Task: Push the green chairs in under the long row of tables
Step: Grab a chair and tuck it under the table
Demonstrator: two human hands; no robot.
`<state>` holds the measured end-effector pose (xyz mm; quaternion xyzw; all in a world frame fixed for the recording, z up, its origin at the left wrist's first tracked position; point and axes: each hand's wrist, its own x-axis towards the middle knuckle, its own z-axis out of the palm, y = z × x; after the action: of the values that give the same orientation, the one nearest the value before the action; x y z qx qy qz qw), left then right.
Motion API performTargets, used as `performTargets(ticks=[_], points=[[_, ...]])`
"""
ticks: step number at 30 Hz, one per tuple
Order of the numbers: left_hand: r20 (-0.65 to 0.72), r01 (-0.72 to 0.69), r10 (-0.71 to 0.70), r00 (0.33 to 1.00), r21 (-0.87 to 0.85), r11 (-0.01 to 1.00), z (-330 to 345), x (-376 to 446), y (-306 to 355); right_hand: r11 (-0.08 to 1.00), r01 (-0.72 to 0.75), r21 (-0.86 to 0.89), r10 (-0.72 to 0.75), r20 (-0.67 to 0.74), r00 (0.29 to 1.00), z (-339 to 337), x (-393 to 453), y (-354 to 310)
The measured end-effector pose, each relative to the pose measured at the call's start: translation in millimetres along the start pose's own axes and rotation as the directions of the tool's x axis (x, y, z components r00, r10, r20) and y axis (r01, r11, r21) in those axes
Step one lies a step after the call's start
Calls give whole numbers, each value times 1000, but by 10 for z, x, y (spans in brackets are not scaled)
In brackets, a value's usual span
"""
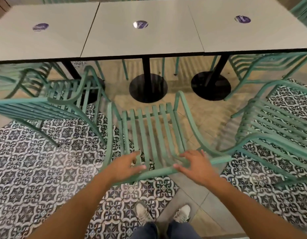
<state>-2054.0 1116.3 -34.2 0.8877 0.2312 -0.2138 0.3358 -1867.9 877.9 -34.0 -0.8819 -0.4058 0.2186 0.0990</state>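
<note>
Three green chairs (149, 128) near; both hands (125, 165) on one.

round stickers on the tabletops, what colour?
Purple, with pale lettering; the round stickers show best in the head view.

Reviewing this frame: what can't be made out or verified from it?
- Head view, left hand and right hand: motion blur hides whether they grip the middle chair backrest.
- Purple stickers: text too small.
- Right chair: cut off by the frame edge.
- Far-side chairs: hidden by the tables.
</note>
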Motion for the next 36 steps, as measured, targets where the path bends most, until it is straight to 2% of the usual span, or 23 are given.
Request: performTargets(ticks=[1, 2, 3, 4, 5, 6, 7, 8, 9, 10, 11, 12, 14, 16, 18, 20, 24, 28, 31, 34, 36], points=[[-120, 80, -100, 988, -167, 983, -90, -44, -69, 992, -60, 109, 71, -106, 992, -96, 48, 114], [-228, 150, -225, 947, -304, 941, -169, -83, -154, 970, -139, 197, 180, -208, 962, -191, 88, 268], [-320, 229, -374, 870, -409, 883, -221, -143, -279, 926, -239, 294, 322, -281, 904, -260, 125, 445], [-385, 299, -528, 757, -515, 803, -240, -220, -389, 831, -344, 438, 497, -304, 813, -349, 140, 579], [-399, 337, -665, 631, -631, 699, -234, -310, -500, 656, -404, 638, 677, -259, 689, -424, 139, 689], [-348, 329, -778, 523, -759, 561, -206, -425, -555, 409, -400, 820, 817, -134, 561, -462, 129, 782], [-229, 284, -861, 455, -879, 384, -134, -526, -579, 141, -354, 924, 872, 54, 487, -458, 122, 835], [-69, 228, -897, 437, -956, 184, -43, -611, -552, -107, -330, 938, 835, 265, 482, -423, 106, 860], [85, 168, -887, 455, -986, -8, 58, -676, -493, -316, -319, 893, 733, 444, 515, -354, 103, 867], [200, 106, -847, 492, -980, -170, 156, -710, -381, -470, -309, 827, 625, 559, 545, -296, 95, 859], [281, 53, -796, 536, -952, -301, 237, -705, -254, -565, -289, 773, 549, 613, 568, -243, 102, 833], [325, 4, -750, 576, -919, -395, 290, -677, -129, -612, -258, 748, 520, 626, 581, -214, 123, 791], [355, -94, -707, 612, -855, -511, 357, -583, 57, -631, -202, 749, 534, 608, 588, -215, 160, 701], [392, -155, -682, 617, -790, -594, 347, -492, 136, -633, -183, 752, 551, 604, 576, -243, 149, 656], [416, -177, -674, 610, -757, -628, 332, -460, 105, -642, -177, 746, 553, 611, 566, -224, 119, 648], [416, -169, -666, 619, -758, -630, 284, -495, 43, -645, -194, 739, 541, 621, 567, -156, 104, 627], [400, -163, -700, 592, -791, -589, 137, -555, -125, -651, -216, 728, 536, 642, 548, 82, 48, 484], [383, -126, -721, 578, -830, -543, -15, -547, -355, -640, -184, 746, 561, 618, 551, 212, 1, 251], [356, -110, -723, 592, -853, -510, -32, -578, -386, -619, -139, 773, 601, 580, 550, 234, -22, 156], [306, -148, -752, 584, -870, -470, -5, -634, -485, -622, -97, 777, 612, 560, 559, 258, -80, 28], [311, -165, -750, 583, -859, -485, -16, -657, -547, -625, -104, 774, 606, 565, 560, 288, -86, -34]])
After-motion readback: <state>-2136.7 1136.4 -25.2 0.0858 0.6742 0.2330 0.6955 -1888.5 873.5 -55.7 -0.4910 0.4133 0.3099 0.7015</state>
